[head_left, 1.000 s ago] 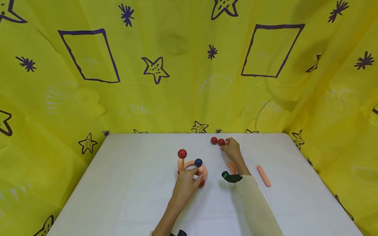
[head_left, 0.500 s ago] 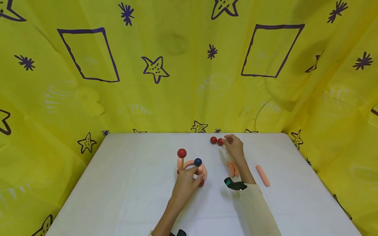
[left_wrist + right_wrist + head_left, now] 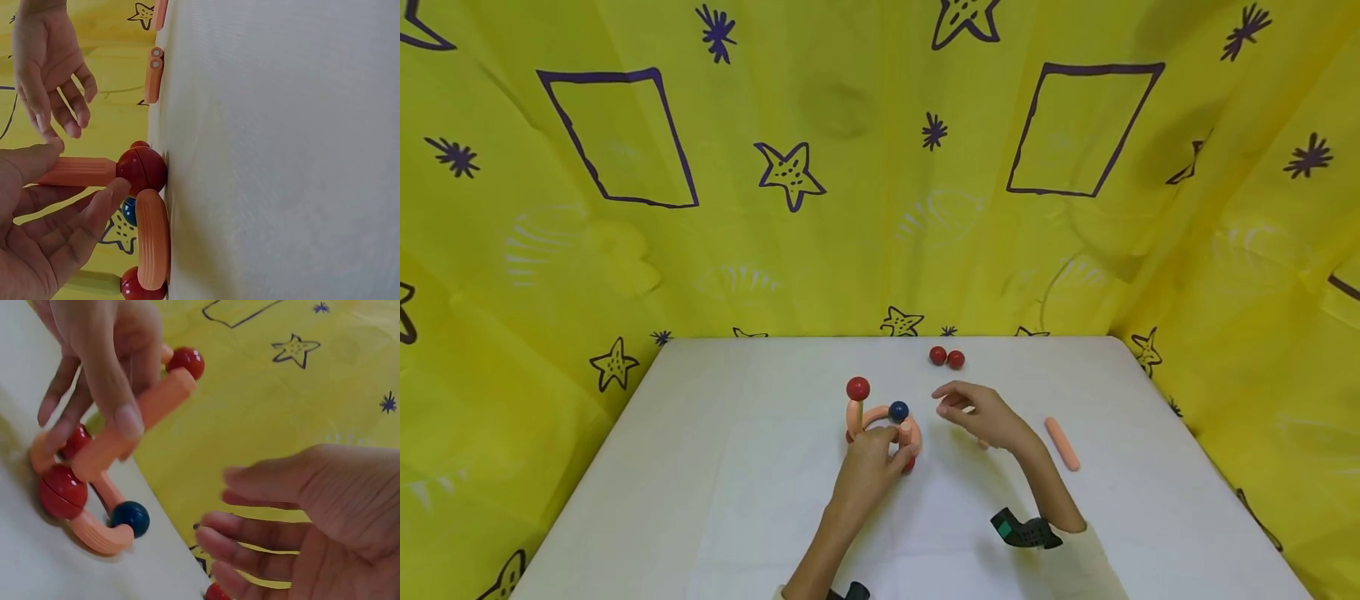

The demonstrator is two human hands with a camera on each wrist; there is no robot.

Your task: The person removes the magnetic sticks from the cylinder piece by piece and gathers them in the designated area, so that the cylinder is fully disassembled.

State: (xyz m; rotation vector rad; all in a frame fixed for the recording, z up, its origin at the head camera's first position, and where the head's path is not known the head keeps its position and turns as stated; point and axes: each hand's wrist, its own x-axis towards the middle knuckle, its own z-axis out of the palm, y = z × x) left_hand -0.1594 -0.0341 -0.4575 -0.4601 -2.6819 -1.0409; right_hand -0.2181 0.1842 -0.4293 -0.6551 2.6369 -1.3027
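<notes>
My left hand (image 3: pixel 868 462) pinches an upright straight orange rod (image 3: pixel 84 172) between thumb and fingers. The rod's lower end meets a red ball (image 3: pixel 142 170) of a ring built from curved orange rods (image 3: pixel 103 537) and balls. A dark blue ball (image 3: pixel 898 411) sits on the ring's far side, and at the left a yellowish rod (image 3: pixel 860 417) stands with a red ball (image 3: pixel 858 388) on top. Right of the ring, my right hand (image 3: pixel 985 414) hovers over the table, fingers loosely bent, nothing between them in the right wrist view.
Two red balls (image 3: pixel 956 359) lie near the back edge of the white table (image 3: pixel 760 500). One straight orange rod (image 3: pixel 1062 443) rests at the right. Two short orange rods with silver ends (image 3: pixel 154 78) lie side by side, mostly behind my right hand in the head view. Yellow cloth surrounds the table.
My right hand has drawn back from the two red balls toward me, now over the short orange rods. The left hand keeps its pinch on the upright rod; the view shifted slightly.
</notes>
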